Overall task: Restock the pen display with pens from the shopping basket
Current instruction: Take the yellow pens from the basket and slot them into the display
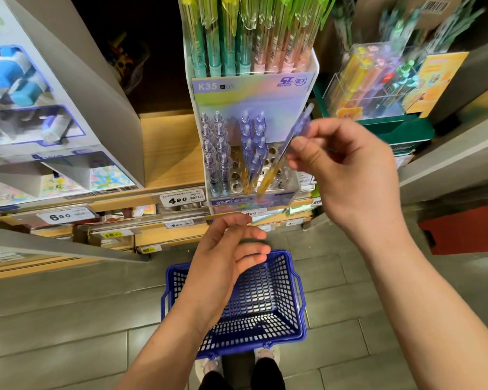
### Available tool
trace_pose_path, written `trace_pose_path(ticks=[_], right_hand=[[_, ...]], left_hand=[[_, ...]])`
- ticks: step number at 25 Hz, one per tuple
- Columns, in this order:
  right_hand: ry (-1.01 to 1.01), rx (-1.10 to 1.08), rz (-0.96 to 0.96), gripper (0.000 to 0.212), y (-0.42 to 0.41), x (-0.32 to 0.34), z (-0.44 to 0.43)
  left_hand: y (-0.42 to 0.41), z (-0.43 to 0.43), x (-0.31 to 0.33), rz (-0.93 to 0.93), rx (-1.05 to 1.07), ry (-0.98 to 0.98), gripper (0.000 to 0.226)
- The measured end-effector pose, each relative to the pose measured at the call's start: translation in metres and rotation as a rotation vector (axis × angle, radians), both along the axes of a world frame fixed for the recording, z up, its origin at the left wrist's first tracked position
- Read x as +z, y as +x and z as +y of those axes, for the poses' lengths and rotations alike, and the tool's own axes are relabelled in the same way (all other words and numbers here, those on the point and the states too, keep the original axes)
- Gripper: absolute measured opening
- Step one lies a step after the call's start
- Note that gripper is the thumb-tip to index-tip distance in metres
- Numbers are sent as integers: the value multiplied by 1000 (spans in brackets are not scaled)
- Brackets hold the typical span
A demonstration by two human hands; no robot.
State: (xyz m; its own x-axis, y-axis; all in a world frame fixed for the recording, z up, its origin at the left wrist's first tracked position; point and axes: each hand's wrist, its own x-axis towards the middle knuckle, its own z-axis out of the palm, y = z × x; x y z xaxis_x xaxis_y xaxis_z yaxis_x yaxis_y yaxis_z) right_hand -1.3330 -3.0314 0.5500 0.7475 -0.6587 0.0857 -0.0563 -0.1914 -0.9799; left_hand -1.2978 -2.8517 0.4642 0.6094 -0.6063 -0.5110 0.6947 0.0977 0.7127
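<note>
Basket [299, 291]: a blue mesh basket is seen at 6 o'clock on the grey tiled floor, partly covered by the left forearm.
Left hand [226, 249]: it is held over the basket's far rim, with the fingers loosely curled and relaxed; nothing is grasped.
Right hand [347, 170]: it is raised at 2 o'clock from the left hand, in front of the display, and the pen is pinched between thumb and fingertips.
Pen [290, 147]: it is slim and translucent, lilac above and amber below, and blurred. It is tilted, with the top toward 1 o'clock and the tip lowered toward 7 o'clock among the tray holes. Whether it is seated cannot be told.
Display [251, 91]: a clear stand with a pastel K35 card is set on a wooden shelf at 12 o'clock. Two columns of clear-grey pens and two of lilac pens are stood in its holed tray.
Upper tier [237, 38]: green, teal and pink pens are stood upright behind the card.
</note>
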Motion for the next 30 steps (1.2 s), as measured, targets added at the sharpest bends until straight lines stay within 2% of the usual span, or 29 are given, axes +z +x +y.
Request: trace_pose_path(ticks=[2,6,8,13,21,30], right_hand=[[-96,-27,-36,17,2,3,-4],[-225,-24,12,21,5,-3,3],[-228,-30,3,20,6,-5,2],[-219,-13,16,19,2,-11,2],[-405,49,128,7,2,-37,12],[-349,40,202,12,3,-40,16]], left_hand=[[-2,-1,-1,-12,-18,13,14],[-1,-2,-1,-4,-17,-14,22],[-1,-2,-1,-4,-18,-10,14],[1,-2,-2,9,-14,-21,13],[1,0,-4,15,-10,-14,18],[-1,-2,2,2,-8,-12,14]])
